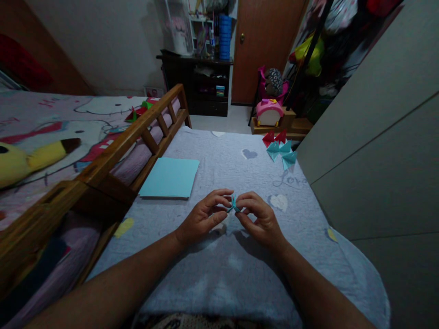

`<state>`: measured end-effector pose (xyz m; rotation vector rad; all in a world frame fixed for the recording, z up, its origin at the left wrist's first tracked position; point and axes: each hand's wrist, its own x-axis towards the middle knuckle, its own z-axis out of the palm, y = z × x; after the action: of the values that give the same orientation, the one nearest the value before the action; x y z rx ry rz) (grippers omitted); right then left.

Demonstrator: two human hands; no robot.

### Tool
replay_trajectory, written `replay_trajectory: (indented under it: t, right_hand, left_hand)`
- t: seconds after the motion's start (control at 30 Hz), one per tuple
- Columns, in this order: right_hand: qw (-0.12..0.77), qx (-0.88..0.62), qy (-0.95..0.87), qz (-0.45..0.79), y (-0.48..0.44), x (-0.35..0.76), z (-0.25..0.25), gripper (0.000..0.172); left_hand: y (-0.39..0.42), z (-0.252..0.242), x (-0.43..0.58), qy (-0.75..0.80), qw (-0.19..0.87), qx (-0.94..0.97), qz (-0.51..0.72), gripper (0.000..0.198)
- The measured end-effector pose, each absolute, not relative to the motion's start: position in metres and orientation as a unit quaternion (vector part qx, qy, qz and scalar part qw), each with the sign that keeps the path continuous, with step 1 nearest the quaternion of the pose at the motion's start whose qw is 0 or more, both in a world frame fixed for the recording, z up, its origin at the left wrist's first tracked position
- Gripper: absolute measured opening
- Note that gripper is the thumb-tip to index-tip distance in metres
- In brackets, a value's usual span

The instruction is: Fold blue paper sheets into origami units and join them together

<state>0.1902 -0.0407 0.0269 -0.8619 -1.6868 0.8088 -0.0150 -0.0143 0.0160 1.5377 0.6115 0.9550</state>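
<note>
Between my two hands is a small folded piece of teal paper (233,204), its thin flaps standing up in the middle. My left hand (210,211) pinches its left side between thumb and fingers. On the other side, the fingers and thumb of my right hand (258,214) close on its right edge. The hands hold it just above the bed's pale blue sheet (222,278). A stack of light blue square paper (170,178) lies to the left of my hands. Several folded light blue paper shapes (281,151) sit at the far right, beside red folded ones (274,137).
A wooden bed rail (133,141) runs along the left, with another bed and a yellow plush toy (32,160) beyond it. To the right stands a pale cabinet (384,151). A pink toy case (269,113) and a dark shelf (199,87) are past the far edge.
</note>
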Motion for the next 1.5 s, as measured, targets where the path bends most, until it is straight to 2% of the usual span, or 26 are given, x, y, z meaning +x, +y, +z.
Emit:
replay_trajectory:
  t: [0.47, 0.67, 0.73, 1.5]
  right_hand:
    - [0.522, -0.365, -0.686, 0.352, -0.0426, 0.1879, 0.0302, 0.021]
    - [0.535, -0.351, -0.659, 0.395, -0.0459, 0.1884, 0.024, 0.048]
    - [0.535, -0.344, -0.661, 0.399, -0.0463, 0.1891, 0.0249, 0.053]
    - [0.52, -0.355, -0.663, 0.404, -0.046, 0.1894, 0.032, 0.034]
  left_hand:
    - [-0.0164, 0.0161, -0.0142, 0.241, 0.525, 0.693, 0.431, 0.016]
    - [-0.0168, 0.0206, -0.0137, 0.246, 0.508, 0.702, 0.435, 0.015]
    - [-0.0167, 0.0208, -0.0136, 0.242, 0.508, 0.702, 0.437, 0.015]
    - [-0.0168, 0.0186, -0.0147, 0.226, 0.523, 0.692, 0.443, 0.017]
